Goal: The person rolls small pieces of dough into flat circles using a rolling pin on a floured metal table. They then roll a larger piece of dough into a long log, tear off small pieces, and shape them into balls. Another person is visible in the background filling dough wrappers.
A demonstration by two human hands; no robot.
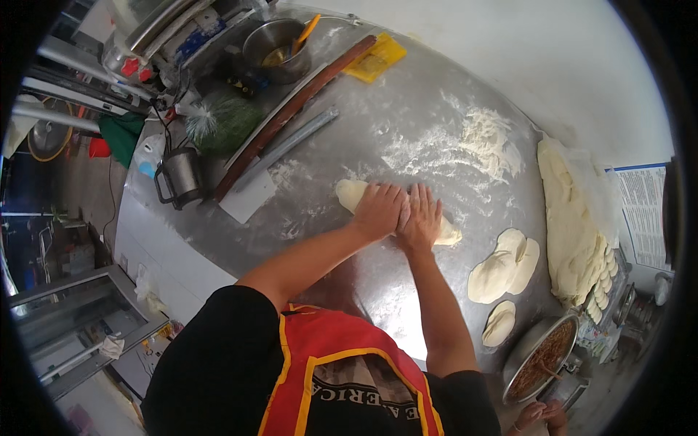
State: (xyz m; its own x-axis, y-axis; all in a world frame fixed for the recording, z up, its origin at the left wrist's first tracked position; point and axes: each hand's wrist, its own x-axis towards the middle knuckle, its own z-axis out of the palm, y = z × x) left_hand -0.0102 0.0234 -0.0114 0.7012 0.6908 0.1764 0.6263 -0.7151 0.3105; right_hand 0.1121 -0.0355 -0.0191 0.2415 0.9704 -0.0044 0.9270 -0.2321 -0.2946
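Note:
A roll of pale dough point(351, 194) lies slantwise on the floured metal worktop point(327, 245), under both palms. My left hand point(380, 211) covers its middle-left part, fingers together and pointing away from me. Right beside it, my right hand point(420, 218) presses over the middle-right part, its fingers slightly spread. Both ends of the roll show past the hands; the part between is mostly hidden. To the right rest overlapping flattened dough pieces point(499, 270) and a smaller folded piece point(499, 324). Loose flour point(488, 141) is heaped beyond my hands.
A large dough slab point(567, 223) under plastic lies at right, near a metal bowl of brown filling point(545, 359). Another person's hands point(540, 417) are below it. At left are a wooden rolling pin point(294, 117), a metal bar point(294, 144), a metal jug point(182, 174) and a pot point(278, 52).

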